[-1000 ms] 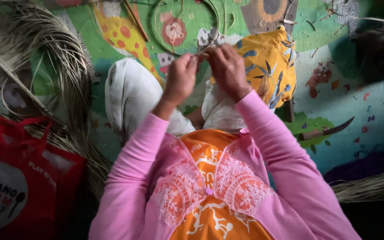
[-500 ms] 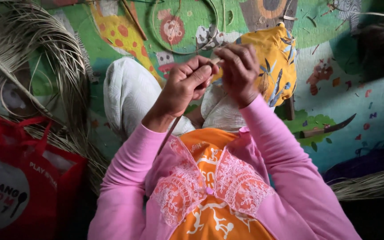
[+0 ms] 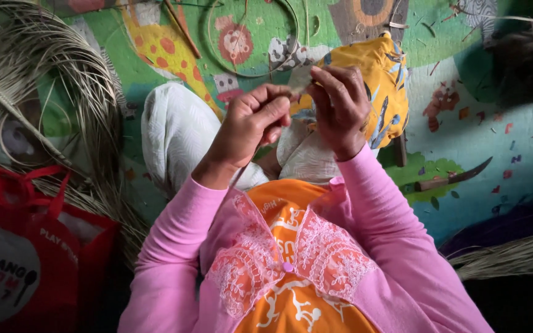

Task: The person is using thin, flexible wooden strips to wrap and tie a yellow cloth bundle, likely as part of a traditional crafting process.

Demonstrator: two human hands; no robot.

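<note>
My left hand [image 3: 251,123] and my right hand [image 3: 340,106] are held close together above my lap, both in pink sleeves. They pinch a thin pale fibre strip [image 3: 300,78] between the fingertips. The strip runs up into a round hoop [image 3: 212,54] that lies over the colourful play mat [image 3: 495,148]. My left hand is curled into a loose fist on the strip; my right hand's fingers bend over its end. A strand also trails down from my left hand toward my chest.
A bundle of dried palm fibres [image 3: 44,80] fans out at the left above a red bag [image 3: 26,259]. A knife [image 3: 454,179] lies on the mat at the right. Yellow patterned cloth [image 3: 380,80] covers my right knee, white cloth [image 3: 177,132] my left. More fibres [image 3: 513,256] lie at the lower right.
Both hands have drawn nearer to my body with the strip. My left hand has turned and curled into a fist, and the hoop now sits farther beyond the fingertips.
</note>
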